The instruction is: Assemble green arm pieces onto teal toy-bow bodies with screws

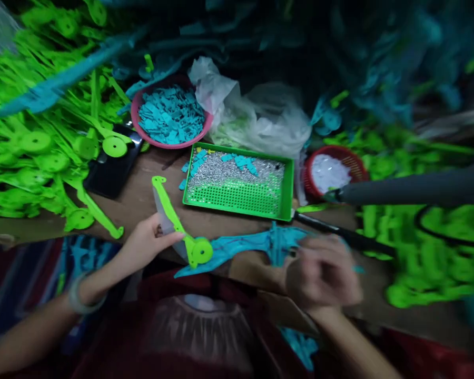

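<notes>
My left hand (156, 237) pinches a lime-green plastic part (168, 208) with a long arm and a round disc at its lower end. Behind that arm, by my fingers, shows a pale translucent piece. A long blue plastic part (237, 243) lies in front of me, its left end beside the green disc. My right hand (324, 268) is at the right end of the blue part. Motion smears its fingers, so whether they hold anything does not show. A green perforated tray (229, 206) holds many small metal pieces and a few blue bits, just beyond the blue part.
Lime-green parts (31, 142) pile up at left, over a dark phone (110, 171); another heap (414, 252) lies right. A pink bowl (169, 145) holds blue pieces, and a red basket (355, 168) white ones. A black-handled tool (339, 231) and grey bar (418, 187) extend at right.
</notes>
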The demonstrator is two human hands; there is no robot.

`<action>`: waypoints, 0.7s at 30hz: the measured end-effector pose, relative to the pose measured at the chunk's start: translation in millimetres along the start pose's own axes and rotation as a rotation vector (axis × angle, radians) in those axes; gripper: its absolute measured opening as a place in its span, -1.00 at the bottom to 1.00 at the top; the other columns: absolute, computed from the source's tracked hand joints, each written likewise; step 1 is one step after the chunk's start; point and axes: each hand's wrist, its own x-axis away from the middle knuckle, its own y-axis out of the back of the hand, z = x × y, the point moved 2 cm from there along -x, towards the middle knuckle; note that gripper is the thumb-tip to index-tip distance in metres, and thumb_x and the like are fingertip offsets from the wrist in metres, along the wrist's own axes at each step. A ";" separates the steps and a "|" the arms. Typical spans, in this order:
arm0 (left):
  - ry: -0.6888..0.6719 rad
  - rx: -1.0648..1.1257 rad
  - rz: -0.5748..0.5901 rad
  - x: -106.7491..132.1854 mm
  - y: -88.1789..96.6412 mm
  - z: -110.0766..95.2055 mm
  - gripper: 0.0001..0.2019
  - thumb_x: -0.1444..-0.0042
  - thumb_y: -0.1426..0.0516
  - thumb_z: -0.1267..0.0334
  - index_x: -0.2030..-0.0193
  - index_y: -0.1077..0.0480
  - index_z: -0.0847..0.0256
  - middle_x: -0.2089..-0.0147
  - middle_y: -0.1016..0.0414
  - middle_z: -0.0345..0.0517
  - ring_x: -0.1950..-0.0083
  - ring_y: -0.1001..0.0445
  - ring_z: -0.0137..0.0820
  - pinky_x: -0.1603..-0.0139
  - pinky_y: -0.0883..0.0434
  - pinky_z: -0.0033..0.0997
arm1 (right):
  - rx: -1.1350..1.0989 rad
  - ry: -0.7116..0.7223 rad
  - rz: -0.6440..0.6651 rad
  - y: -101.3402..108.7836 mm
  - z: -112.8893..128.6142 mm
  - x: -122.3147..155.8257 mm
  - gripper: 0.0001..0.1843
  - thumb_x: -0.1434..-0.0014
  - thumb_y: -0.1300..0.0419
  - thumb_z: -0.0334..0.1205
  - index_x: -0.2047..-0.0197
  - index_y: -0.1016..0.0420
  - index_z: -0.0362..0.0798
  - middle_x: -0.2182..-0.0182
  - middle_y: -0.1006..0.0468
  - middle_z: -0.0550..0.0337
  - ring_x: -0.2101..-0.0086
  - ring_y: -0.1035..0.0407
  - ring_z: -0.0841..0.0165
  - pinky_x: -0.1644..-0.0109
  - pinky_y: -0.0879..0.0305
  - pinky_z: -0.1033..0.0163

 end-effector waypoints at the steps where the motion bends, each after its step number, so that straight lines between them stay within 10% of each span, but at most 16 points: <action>1: -0.005 -0.069 0.005 -0.9 -1.5 -1.2 -0.66 -0.08 -0.24 -0.06 0.28 -0.45 0.22 0.41 -0.58 -0.18 0.41 -0.54 -0.34 0.44 -0.43 -0.46 | 0.009 -0.005 -0.030 16.8 -1.5 2.9 -0.71 -0.19 -0.29 -0.05 0.07 -0.51 0.01 0.21 -0.55 0.10 0.15 -0.47 0.24 0.02 -0.39 0.04; 7: -0.206 -0.979 -0.173 13.6 4.7 -27.3 -0.51 -0.30 -0.03 -0.14 0.44 -0.43 0.22 0.59 -0.45 -0.06 0.54 -0.49 -0.19 0.57 -0.19 -0.39 | -0.091 -0.009 -0.349 72.0 -16.6 -12.9 -0.58 -0.08 -0.34 -0.03 -0.01 -0.46 0.11 0.14 -0.57 0.13 0.17 -0.53 0.21 0.15 -0.48 0.04; 12: -0.934 -0.957 -0.215 -15.9 -32.0 -63.4 -0.60 -0.39 0.01 0.01 0.10 -0.51 0.30 0.10 -0.62 0.09 0.05 -0.59 -0.19 0.11 -0.45 -0.26 | -0.463 0.064 -0.681 95.9 -24.3 -29.7 -0.41 0.04 -0.40 -0.14 -0.09 -0.45 0.09 0.22 -0.62 0.17 0.25 -0.54 0.30 0.15 -0.49 0.16; 17: -1.214 -0.943 -0.187 -54.3 -55.4 -77.9 -0.70 -0.32 -0.15 0.14 0.07 -0.52 0.39 -0.10 -0.55 0.21 -0.24 -0.44 -0.10 -0.28 -0.31 -0.04 | -0.606 0.119 -0.459 57.7 -8.1 -71.1 -0.51 0.04 -0.32 -0.22 0.00 -0.39 0.16 0.45 -0.44 0.37 0.43 -0.41 0.41 0.30 -0.42 0.25; 21: -1.224 -0.599 -0.383 -12.0 -32.0 -55.8 -0.81 -0.27 -0.13 0.41 0.02 -0.49 0.37 -0.01 -0.60 0.09 -0.05 -0.55 -0.23 -0.09 -0.45 -0.21 | -0.547 0.247 -0.694 1.7 -15.3 -99.2 -0.67 -0.10 -0.20 -0.12 0.05 -0.27 0.20 0.57 -0.22 0.45 0.61 -0.23 0.48 0.50 -0.26 0.34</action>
